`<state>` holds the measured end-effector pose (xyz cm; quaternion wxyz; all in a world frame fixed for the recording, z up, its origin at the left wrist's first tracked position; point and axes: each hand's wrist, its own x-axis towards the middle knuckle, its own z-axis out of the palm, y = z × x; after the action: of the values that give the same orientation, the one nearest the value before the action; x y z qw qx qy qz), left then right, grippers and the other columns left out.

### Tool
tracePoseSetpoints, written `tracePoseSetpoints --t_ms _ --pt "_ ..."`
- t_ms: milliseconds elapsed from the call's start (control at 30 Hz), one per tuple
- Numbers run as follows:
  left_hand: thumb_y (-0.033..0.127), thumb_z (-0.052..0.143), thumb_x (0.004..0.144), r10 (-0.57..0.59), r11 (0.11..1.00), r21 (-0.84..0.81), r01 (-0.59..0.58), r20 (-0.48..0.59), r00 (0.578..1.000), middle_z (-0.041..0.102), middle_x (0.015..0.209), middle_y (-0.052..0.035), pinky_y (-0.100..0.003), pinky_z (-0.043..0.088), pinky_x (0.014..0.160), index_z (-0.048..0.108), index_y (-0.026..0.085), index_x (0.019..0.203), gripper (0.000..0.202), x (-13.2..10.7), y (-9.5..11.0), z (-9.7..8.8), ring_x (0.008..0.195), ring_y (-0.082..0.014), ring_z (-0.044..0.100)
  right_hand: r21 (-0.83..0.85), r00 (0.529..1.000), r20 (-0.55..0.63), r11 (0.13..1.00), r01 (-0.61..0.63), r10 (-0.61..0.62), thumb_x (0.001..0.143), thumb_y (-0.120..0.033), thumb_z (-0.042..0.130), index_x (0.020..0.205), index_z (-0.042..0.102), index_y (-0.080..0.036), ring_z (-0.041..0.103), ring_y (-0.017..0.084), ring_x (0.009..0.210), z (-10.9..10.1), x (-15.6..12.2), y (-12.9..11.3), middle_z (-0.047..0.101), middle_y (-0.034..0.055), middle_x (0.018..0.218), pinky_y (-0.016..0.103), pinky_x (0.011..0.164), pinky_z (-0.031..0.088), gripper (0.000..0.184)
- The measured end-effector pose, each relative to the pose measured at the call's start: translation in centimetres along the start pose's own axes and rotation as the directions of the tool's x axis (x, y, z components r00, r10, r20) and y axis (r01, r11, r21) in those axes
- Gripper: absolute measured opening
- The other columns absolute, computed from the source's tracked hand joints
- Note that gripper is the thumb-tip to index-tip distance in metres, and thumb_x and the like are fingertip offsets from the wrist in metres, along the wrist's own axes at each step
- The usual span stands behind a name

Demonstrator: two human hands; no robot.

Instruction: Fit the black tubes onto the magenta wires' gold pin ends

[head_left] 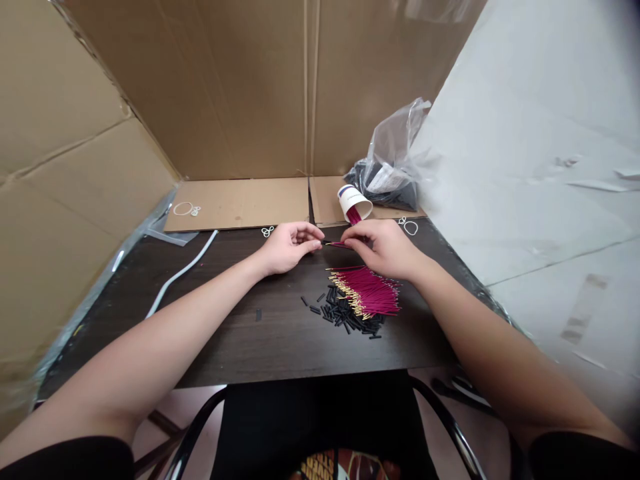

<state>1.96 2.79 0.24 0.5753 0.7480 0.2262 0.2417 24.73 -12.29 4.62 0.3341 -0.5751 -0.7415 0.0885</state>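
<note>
My left hand (290, 245) and my right hand (383, 245) meet over the dark table (250, 333), fingers pinched. Between them runs one thin magenta wire (334, 245); my right hand pinches the wire, and my left fingertips pinch its dark end, where a small black piece may sit. Below my right hand lies a bundle of magenta wires with gold tips (367, 292). Several short black tube pieces (345, 315) are scattered beside and under that bundle.
A tipped white paper cup (353, 201) with magenta wires in it lies behind my hands. A clear plastic bag of black parts (393, 170) stands at the back right. Cardboard walls (225, 87) enclose the table. A white strip (183, 272) and small rubber bands (189, 209) lie left.
</note>
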Motion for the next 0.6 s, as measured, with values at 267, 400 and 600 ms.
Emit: tracePoseSetpoints --t_ms 267,400,600 --pt "0.026 0.080 0.095 0.018 0.998 0.062 -0.017 -0.003 1.000 0.085 0.095 -0.0099 -0.038 0.063 0.087 0.088 0.016 0.109 0.019 -0.27 0.33 0.11 0.084 -0.0194 0.076 -0.032 0.997 -0.077 0.999 0.019 -0.021 0.100 -0.017 0.066 0.094 0.081 -0.019 0.069 0.019 0.074 0.67 -0.08 0.50 0.080 0.0065 0.088 0.036 0.071 0.050 0.016" --pt "0.024 0.080 0.094 0.021 0.998 0.063 -0.022 0.011 1.000 0.086 0.096 -0.0097 -0.038 0.063 0.087 0.088 0.016 0.109 0.019 -0.19 0.24 0.19 0.086 -0.0197 0.078 -0.020 0.999 -0.050 1.000 0.012 -0.013 0.100 -0.017 0.065 0.095 0.081 -0.019 0.068 0.019 0.074 0.78 -0.10 0.39 0.079 0.0060 0.087 0.037 0.072 0.050 0.017" --pt "0.024 0.079 0.095 0.022 0.997 0.078 -0.022 -0.001 1.000 0.086 0.094 -0.0094 -0.037 0.063 0.086 0.088 0.016 0.109 0.018 -0.18 0.34 0.25 0.084 -0.0192 0.077 -0.045 0.998 -0.028 0.998 0.053 -0.054 0.101 -0.018 0.063 0.096 0.081 -0.019 0.067 0.019 0.076 0.76 -0.11 0.40 0.078 0.0067 0.088 0.037 0.074 0.050 0.018"
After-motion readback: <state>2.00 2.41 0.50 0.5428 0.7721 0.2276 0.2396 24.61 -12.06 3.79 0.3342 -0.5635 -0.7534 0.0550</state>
